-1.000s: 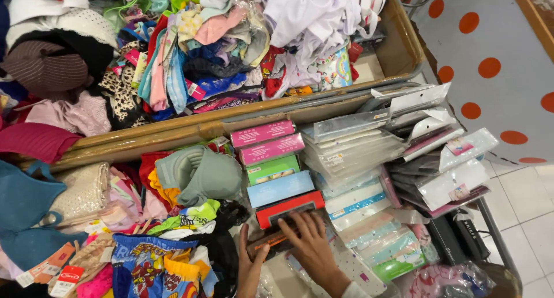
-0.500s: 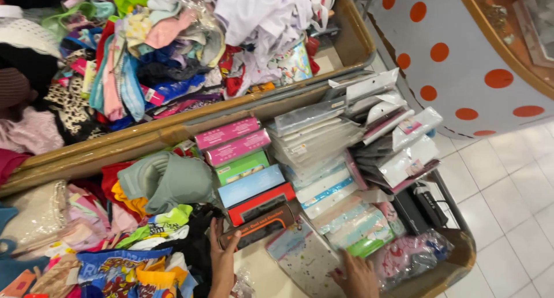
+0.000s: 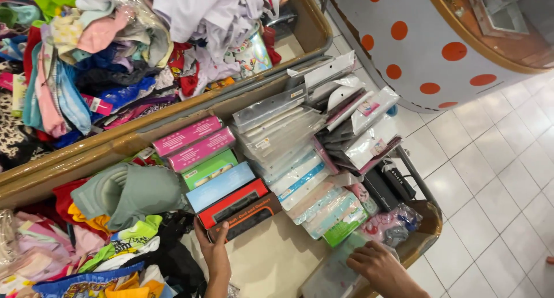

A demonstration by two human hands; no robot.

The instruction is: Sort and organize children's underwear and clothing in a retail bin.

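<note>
Nearest, left hand (image 3: 214, 253) has fingers curled on the end of a dark brown box (image 3: 245, 218), the front one in a row of flat boxes standing on the tabletop (image 3: 271, 260). Right hand (image 3: 378, 265) lies flat, fingers spread, on a clear plastic packet (image 3: 332, 274) at the tabletop's edge. Behind the dark box: red box (image 3: 232, 201), blue box (image 3: 220, 186), green box (image 3: 209, 168), two pink boxes (image 3: 193, 142). Right of them, stacked clear packets (image 3: 277, 130). Farthest, a wooden divider (image 3: 115, 142), then a heap of clothes (image 3: 115, 49).
</note>
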